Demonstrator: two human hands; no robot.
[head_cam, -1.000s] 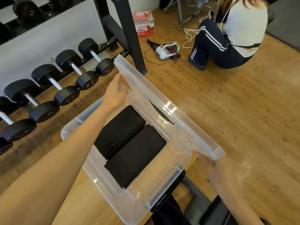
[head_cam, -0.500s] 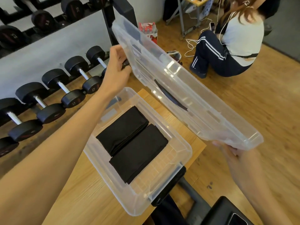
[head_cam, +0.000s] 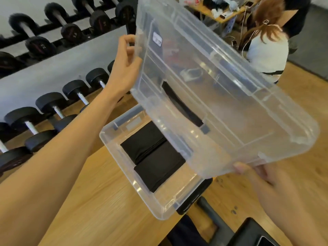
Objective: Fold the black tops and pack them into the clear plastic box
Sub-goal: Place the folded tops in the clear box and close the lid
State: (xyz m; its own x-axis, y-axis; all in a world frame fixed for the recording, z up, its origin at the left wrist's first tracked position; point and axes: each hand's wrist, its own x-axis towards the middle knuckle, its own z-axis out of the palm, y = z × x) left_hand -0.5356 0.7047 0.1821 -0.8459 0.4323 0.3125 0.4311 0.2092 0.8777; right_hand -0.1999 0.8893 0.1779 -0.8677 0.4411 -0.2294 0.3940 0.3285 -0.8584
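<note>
The clear plastic box [head_cam: 122, 167] stands open on the wooden table [head_cam: 99, 210]. Two folded black tops lie side by side inside it, one [head_cam: 142, 142] farther from me and one [head_cam: 158, 169] nearer. I hold the clear lid [head_cam: 221, 103] tilted in the air above the box's far right side. My left hand [head_cam: 124, 63] grips the lid's far left edge. My right hand [head_cam: 257, 176] grips its near right edge from below. A black handle shows through the lid.
A rack of black dumbbells [head_cam: 53, 107] runs along the left, with a second row above. A person [head_cam: 266, 50] sits on the wooden floor at the upper right near a cluttered desk. A black bench base [head_cam: 195, 197] lies under the table's right edge.
Both hands have raised the lid higher and tipped it toward me, so it now spans above the box. The tops have not moved in the box.
</note>
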